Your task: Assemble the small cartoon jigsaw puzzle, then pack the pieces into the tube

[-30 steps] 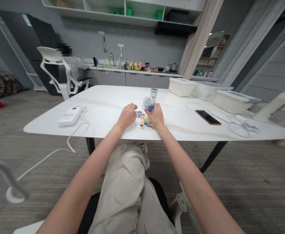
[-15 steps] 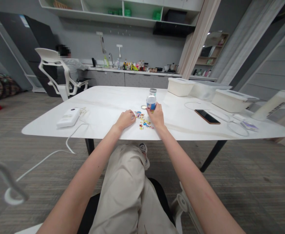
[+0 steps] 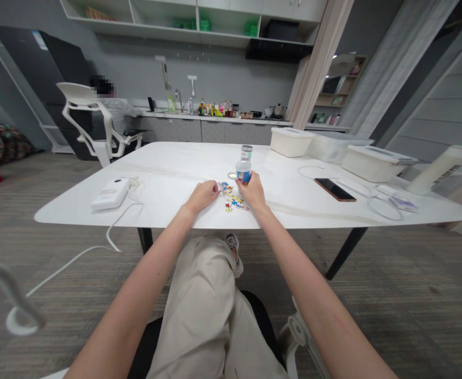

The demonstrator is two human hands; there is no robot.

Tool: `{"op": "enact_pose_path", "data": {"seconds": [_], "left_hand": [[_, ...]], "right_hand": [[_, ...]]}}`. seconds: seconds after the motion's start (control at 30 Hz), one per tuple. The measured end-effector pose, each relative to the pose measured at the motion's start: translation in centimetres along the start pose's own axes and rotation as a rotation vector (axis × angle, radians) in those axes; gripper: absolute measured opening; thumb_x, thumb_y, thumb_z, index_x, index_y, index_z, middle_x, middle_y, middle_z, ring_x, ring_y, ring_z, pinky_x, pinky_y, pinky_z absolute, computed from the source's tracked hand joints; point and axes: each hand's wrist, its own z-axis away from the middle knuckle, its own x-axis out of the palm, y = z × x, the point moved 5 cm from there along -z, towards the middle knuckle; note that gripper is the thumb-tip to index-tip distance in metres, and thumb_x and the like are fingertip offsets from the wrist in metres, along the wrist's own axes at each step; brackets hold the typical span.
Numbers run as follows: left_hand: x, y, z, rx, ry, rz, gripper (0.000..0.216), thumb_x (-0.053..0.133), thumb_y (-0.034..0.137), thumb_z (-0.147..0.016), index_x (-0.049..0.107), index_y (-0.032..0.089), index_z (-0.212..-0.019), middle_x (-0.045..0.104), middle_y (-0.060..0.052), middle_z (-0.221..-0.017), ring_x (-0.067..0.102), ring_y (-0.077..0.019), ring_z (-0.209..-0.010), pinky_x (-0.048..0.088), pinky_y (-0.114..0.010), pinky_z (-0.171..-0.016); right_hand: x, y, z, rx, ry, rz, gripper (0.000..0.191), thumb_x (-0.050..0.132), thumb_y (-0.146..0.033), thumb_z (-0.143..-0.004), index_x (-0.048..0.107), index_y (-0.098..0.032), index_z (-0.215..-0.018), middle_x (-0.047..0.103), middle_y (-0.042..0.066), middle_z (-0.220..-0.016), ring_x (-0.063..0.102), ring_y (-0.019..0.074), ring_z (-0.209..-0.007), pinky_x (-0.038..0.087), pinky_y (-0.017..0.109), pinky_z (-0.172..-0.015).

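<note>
My right hand (image 3: 253, 190) is wrapped round a small clear jar with a blue label (image 3: 243, 171), standing nearly upright by the loose jigsaw pieces. A second clear jar with a grey top (image 3: 246, 152) is right behind it. Left of the held jar lies a round, pale-rimmed lid (image 3: 232, 175). The colourful jigsaw pieces (image 3: 234, 201) are spread between my hands, close to the table's front edge. My left hand (image 3: 204, 195) rests on the table at their left side, fingers curled together; whatever its fingertips hold is hidden.
On the white table (image 3: 167, 163), a white device (image 3: 111, 195) with a cable is at left. A phone (image 3: 334, 189), cables, storage boxes (image 3: 291, 142) and a white cylinder (image 3: 442, 169) are at right. A person (image 3: 116, 113) sits beyond the table's left end.
The held jar has tipped from leaning towards me to nearly upright and come down slightly. My left hand stays beside the jigsaw pieces, fingers still curled.
</note>
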Motion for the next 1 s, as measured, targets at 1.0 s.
{"op": "enact_pose_path", "data": {"seconds": [1.0], "left_hand": [[-0.6, 2.3, 0.1, 0.222, -0.023, 0.203, 0.016, 0.056, 0.03, -0.086, 0.065, 0.017, -0.085, 0.06, -0.004, -0.08, 0.056, -0.0171, -0.075, 0.045, -0.031, -0.075]], "right_hand": [[0.1, 0.3, -0.2, 0.015, -0.036, -0.014, 0.057, 0.061, -0.041, -0.086, 0.044, -0.013, -0.133, 0.056, 0.018, -0.12, 0.054, 0.0308, -0.113, 0.044, 0.047, -0.099]]}}
